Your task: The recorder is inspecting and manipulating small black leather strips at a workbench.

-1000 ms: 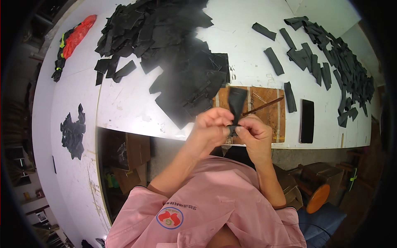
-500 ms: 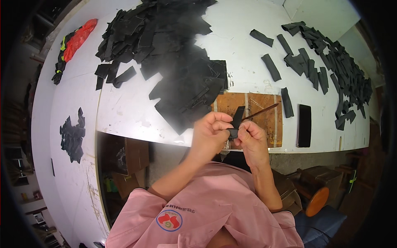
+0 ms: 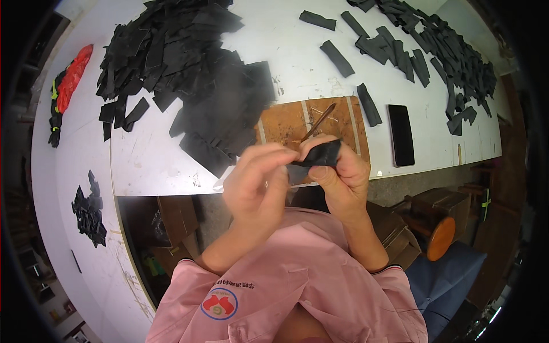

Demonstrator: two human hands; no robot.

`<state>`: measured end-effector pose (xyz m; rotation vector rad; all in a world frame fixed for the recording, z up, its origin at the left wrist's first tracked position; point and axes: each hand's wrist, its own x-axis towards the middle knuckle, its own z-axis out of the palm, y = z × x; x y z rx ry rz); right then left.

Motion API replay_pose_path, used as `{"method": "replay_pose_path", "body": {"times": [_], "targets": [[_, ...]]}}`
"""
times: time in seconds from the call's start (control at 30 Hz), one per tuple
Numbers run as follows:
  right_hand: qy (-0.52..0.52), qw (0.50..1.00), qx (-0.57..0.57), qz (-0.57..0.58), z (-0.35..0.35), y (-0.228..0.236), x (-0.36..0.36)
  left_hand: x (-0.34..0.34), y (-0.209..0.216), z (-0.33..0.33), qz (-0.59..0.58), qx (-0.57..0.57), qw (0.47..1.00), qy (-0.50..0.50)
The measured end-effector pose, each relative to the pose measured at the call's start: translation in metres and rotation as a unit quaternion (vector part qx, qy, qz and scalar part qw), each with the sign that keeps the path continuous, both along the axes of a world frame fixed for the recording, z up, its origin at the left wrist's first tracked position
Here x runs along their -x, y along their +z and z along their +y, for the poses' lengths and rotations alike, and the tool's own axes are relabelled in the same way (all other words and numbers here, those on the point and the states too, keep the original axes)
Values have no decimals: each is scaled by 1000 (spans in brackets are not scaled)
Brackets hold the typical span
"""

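A black fabric strip [image 3: 321, 154] is bent between my two hands, above the near edge of the brown board. My right hand [image 3: 347, 177] grips it, thumb in front and fingers curled behind. At its left end, the fingertips and thumb of my left hand [image 3: 256, 182] close on the strip; part of the pinch is hidden. A slim, dark brown pointed tool [image 3: 321, 121] slants away over the board from behind the right fingers; whether those fingers hold it I cannot tell.
The brown board [image 3: 280, 121] lies at the table's near edge, with a black phone [image 3: 401, 135] to its right. Flat black pieces [image 3: 171, 51] pile up left of centre. Rolled black pieces [image 3: 457, 63] heap at the right. A red and black bundle [image 3: 73, 80] lies far left.
The view has shifted. The strip, upright between my fingertips before, now lies bent sideways in my right hand. The pointed tool has swung from pointing right to pointing farther away.
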<state>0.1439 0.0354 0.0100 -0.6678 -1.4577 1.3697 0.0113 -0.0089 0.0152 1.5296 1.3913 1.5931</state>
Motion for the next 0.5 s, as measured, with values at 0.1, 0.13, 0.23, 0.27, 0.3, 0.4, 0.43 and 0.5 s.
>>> {"method": "replay_pose_path", "body": {"times": [0.1,0.13,0.23,0.27,0.3,0.4,0.43,0.5], "targets": [[50,974,214,55,-5,6,-3,-8,2,2,-128,39,991,-25],[72,966,231,87,-4,2,-4,-11,2,2,-128,38,991,-25],[58,951,294,70,-4,1,-3,-18,0,0,-220,96,971,16],[57,952,293,71,-5,-3,-2,-16,-1,1,-219,95,971,15],[-9,978,206,43,-7,-9,2,-12,-1,4,-274,125,954,-9],[-141,989,-1,-35,-2,-10,6,1,-2,13,-346,169,918,-91],[-204,969,-115,-83,0,-8,7,4,-2,15,-363,185,901,-148],[-193,976,-88,-55,-1,-7,8,5,7,18,-422,210,866,-168]]}}
